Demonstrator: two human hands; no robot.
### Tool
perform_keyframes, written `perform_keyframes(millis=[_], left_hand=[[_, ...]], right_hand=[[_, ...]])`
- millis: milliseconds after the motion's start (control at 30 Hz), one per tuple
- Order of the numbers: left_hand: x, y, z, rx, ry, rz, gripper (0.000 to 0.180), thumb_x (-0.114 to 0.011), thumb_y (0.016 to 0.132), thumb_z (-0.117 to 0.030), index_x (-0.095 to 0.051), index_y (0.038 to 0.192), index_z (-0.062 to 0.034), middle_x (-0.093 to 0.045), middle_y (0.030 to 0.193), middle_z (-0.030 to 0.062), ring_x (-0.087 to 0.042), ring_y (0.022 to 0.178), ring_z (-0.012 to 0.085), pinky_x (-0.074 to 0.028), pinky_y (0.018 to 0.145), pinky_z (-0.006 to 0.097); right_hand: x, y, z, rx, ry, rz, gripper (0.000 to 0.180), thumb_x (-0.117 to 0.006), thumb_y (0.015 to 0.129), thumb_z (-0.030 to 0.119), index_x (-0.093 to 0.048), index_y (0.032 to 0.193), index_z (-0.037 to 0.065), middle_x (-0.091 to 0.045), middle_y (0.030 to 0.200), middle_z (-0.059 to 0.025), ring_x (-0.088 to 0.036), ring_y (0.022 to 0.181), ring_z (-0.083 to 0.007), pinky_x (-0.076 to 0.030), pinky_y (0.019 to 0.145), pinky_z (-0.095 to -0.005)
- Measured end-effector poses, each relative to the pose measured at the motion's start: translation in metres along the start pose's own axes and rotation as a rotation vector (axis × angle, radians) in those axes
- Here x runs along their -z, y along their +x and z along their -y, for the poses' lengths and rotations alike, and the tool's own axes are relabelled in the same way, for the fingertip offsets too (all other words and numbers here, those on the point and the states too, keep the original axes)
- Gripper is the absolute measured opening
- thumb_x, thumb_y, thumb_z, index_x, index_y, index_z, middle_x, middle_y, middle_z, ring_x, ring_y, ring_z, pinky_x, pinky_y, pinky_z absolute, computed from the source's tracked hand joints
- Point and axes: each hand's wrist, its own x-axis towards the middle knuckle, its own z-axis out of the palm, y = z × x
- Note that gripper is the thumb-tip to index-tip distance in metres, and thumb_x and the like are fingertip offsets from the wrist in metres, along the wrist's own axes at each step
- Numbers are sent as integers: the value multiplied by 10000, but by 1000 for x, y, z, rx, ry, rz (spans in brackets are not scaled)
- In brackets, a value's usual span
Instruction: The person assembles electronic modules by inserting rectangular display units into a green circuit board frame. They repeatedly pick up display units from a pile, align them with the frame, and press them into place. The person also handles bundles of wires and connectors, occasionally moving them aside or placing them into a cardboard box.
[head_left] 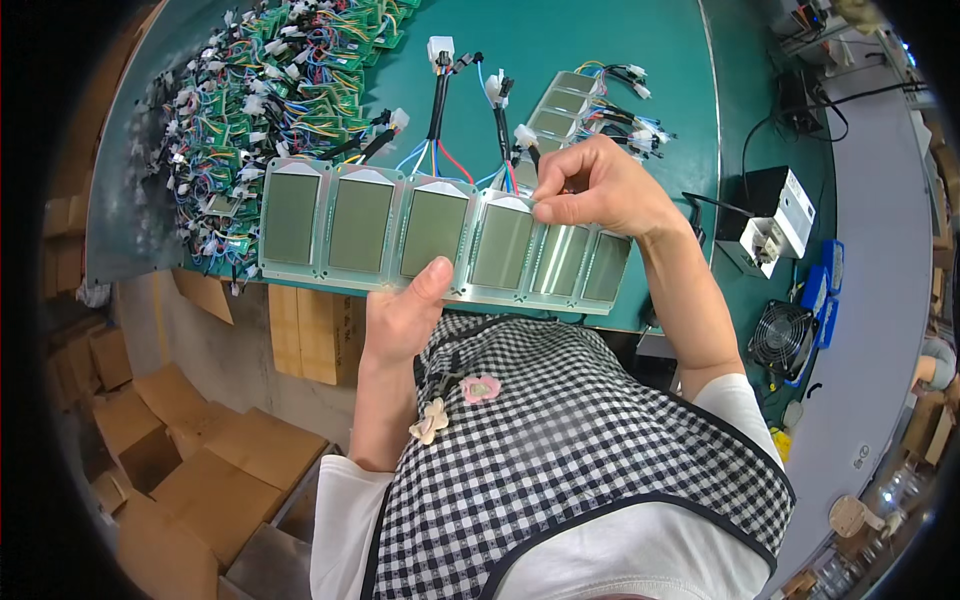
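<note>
A row of several grey display panels (360,225) in pale frames lies along the near edge of the green bench (560,40). My left hand (405,315) holds the front edge of the row, thumb pressed on the frame between two panels. My right hand (595,190) pinches at the top corner of one panel (500,245) right of the middle, fingers closed on a thin edge or film there. Coloured wire leads with white plugs (440,70) run from the panels toward the back.
A heap of small green circuit boards with coloured wires (270,90) fills the bench's back left. More panels (560,105) lie behind my right hand. A black and white box (780,215) and a fan (782,335) sit right. Cardboard boxes (190,450) stand on the floor, left.
</note>
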Motion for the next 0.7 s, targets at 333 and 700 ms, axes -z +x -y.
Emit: perform_keyframes(millis=[333,700], left_hand=[[-7,-5,9,-71,158,-109,285,-528,842,-103,-487,1097,18,-532,993,54,-501,866,111,-415,738,253],[8,10,20,-104,148,-217,381,-459,857,-68,-358,1217,8,-489,1127,117,-517,1006,237,-467,813,413]], right_hand=[[-17,-1,-1,40,-334,-153,310,-775,566,184,-506,611,37,-466,587,29,-422,572,-57,-355,533,-216],[-56,-23,-11,487,-309,-143,85,-636,681,65,-557,670,38,-525,753,-72,-519,743,-209,-400,648,-305]])
